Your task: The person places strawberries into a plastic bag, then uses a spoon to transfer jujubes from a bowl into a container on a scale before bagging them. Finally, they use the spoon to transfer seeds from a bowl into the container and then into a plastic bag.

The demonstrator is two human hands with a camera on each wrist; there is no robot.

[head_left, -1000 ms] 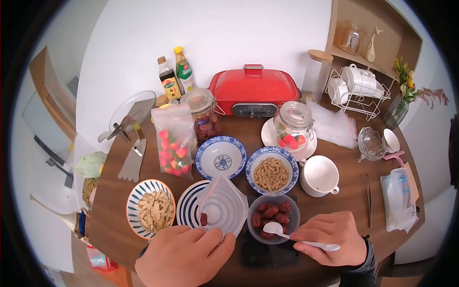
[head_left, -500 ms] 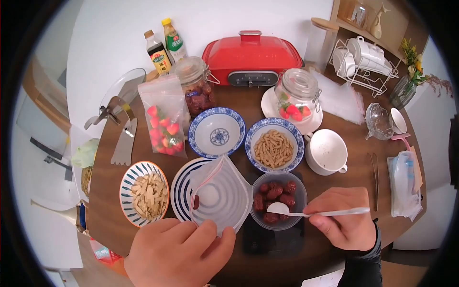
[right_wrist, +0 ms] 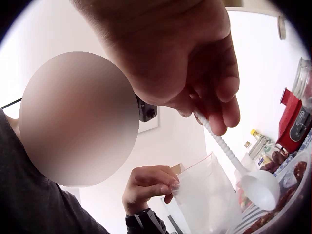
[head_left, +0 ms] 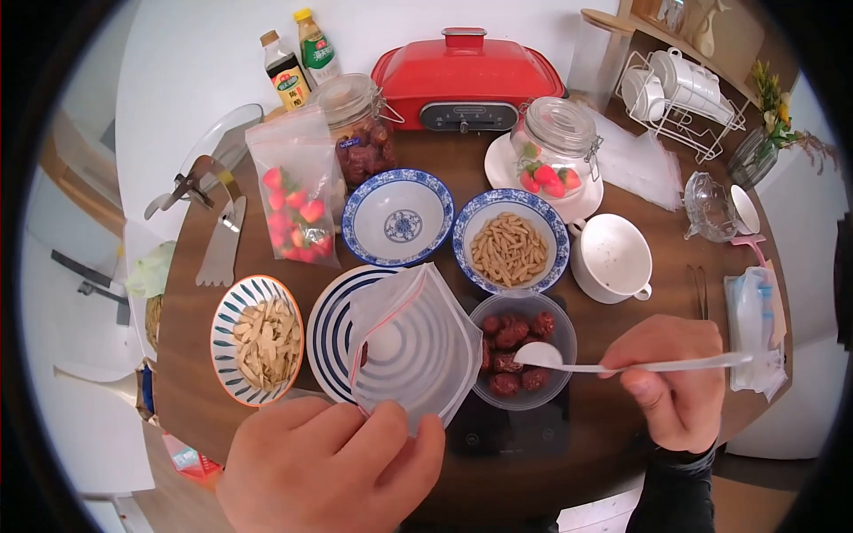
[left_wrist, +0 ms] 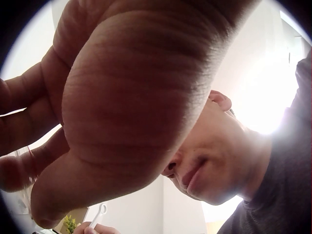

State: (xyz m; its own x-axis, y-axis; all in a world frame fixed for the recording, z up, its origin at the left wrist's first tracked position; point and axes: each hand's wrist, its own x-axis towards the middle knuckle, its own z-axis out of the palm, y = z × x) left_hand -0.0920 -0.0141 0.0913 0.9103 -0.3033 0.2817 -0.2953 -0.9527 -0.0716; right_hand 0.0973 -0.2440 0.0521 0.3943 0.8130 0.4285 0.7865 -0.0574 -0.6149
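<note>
My left hand [head_left: 329, 462] pinches the near edge of a clear zip bag [head_left: 422, 342] held open over a blue-striped plate [head_left: 330, 311]. A dark red piece shows at the bag's left side. In my right hand [head_left: 671, 382] is a white plastic spoon [head_left: 539, 356], its handle between thumb and fingers. The spoon's bowl overlaps a round clear tub [head_left: 570, 377] of red dates [head_left: 508, 333] in the head view, and looks empty in the right wrist view, where the left hand [right_wrist: 151, 187] also holds the bag [right_wrist: 204, 195]. The tub stands on a black scale [head_left: 506, 437].
Left of the plate is a bowl [head_left: 219, 342] of pale slices. Behind stand an empty blue-and-white bowl [head_left: 378, 226], a bowl [head_left: 555, 244] of tan pieces, a white cup [head_left: 613, 258], a strawberry bag [head_left: 293, 209], glass jars and a red electric cooker [head_left: 466, 75]. Tweezers [head_left: 700, 289] lie right.
My right hand has drawn the spoon up and to the right, levelling its handle over the tub. My left hand keeps hold of the bag. The head view has shifted, so the table items sit higher.
</note>
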